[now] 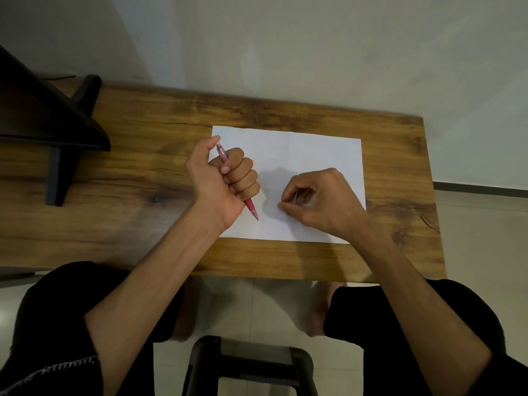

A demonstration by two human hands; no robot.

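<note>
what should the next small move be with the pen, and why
The left hand grips the pink pen in a fist, with the thumb on its top end and the tip aimed down at the blank paper. The right hand rests curled on the sheet. So probably press that thumb down to click the pen, then shift to a writing grip.

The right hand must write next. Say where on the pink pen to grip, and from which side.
Grip the pink pen on its darker section that sticks out below the left hand, near the tip. Come from the right, over the paper, where the right hand lies; the fist wraps the middle and the thumb caps the top.
</note>
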